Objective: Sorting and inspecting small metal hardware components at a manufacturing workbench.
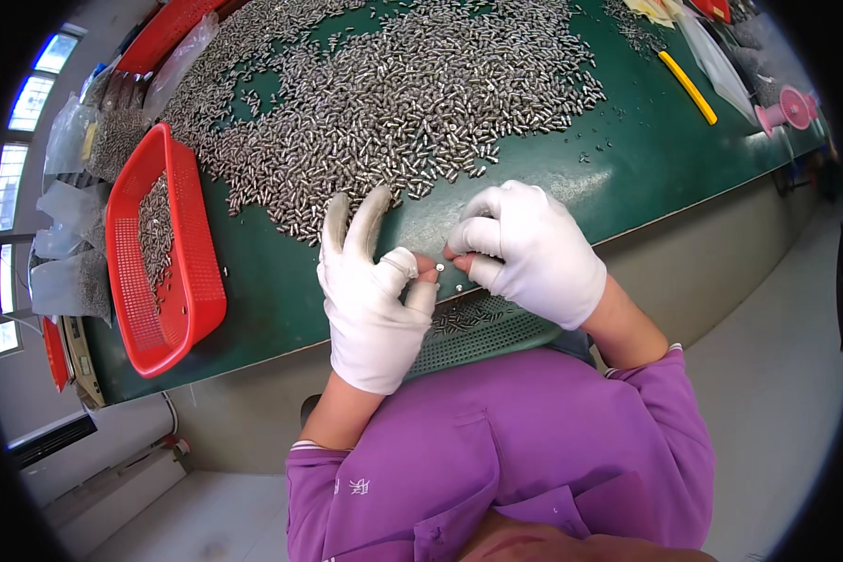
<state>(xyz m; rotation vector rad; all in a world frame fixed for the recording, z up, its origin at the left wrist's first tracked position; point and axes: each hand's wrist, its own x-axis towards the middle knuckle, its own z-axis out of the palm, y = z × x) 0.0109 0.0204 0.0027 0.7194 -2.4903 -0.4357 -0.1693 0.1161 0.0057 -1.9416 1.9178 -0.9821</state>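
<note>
My left hand, in a white glove with bare thumb and index fingertips, pinches a small silvery metal part over the table's near edge. Its other fingers stretch toward a wide heap of small metal cylinders. Just to the right, my right hand, gloved the same way, has its fingers curled and bare tips drawn together. Whatever lies between those tips is too small or hidden to make out. Another tiny bright part shows below the fingertips. Beneath both hands, a green perforated basket holds dark metal pieces.
A red perforated basket with some cylinders stands on the left of the green table. Beyond it are filled plastic bags. A yellow strip and a pink spool-like object lie at the far right.
</note>
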